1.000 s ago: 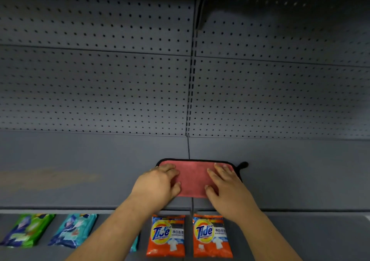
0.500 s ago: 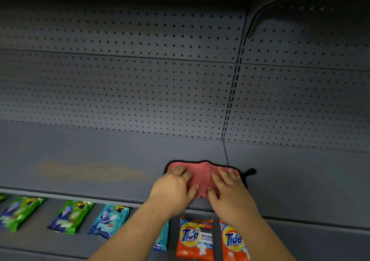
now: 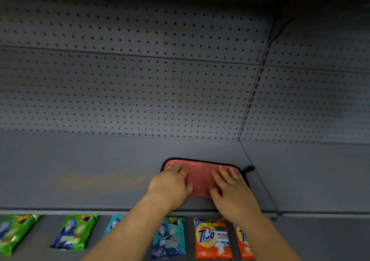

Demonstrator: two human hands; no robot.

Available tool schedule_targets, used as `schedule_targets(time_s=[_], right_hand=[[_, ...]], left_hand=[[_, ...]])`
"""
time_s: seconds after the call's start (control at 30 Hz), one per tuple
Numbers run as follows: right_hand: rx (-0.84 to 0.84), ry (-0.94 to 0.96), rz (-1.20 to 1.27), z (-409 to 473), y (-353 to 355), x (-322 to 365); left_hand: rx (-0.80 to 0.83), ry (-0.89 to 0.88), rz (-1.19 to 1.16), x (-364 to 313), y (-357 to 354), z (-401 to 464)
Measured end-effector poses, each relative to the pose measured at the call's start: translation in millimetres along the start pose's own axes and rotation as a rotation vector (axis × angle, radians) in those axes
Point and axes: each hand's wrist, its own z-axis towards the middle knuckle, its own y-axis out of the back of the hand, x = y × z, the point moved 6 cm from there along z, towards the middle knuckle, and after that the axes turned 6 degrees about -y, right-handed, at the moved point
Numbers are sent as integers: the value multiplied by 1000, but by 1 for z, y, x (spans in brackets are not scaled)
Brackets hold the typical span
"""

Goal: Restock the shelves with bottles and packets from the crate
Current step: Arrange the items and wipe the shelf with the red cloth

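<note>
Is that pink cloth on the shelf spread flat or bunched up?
Spread flat: the pink cloth lies smooth on the shelf, both hands pressing it with straight fingers.

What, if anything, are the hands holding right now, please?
Nothing is gripped: the left hand and right hand press flat on the pink cloth, one toward each end.

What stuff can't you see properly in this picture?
All in the head view:
- Pink cloth: its near corners lie under the left hand and right hand.
- Right Tide packet: mostly behind the right forearm.
- Teal packet: mostly behind the left forearm.
- Leftmost green packet: cut off by the left edge.
- Small print on the middle Tide packet: too blurred to read.
- The crate: out of frame.
</note>
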Motion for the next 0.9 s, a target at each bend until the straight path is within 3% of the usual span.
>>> schedule_targets(time_s=[0.17, 0.47, 0.67, 0.9], right_hand=[[-14, -2, 26, 8, -12, 74], [46, 85, 36, 21, -30, 171], [115, 96, 15, 19, -24, 143], [118, 63, -16, 7, -8, 60]], left_hand=[[47, 28, 5, 64, 11, -13], [-98, 135, -24, 162, 33, -58], [-91, 84, 12, 142, 25, -51], [-54, 43, -13, 68, 6, -30]])
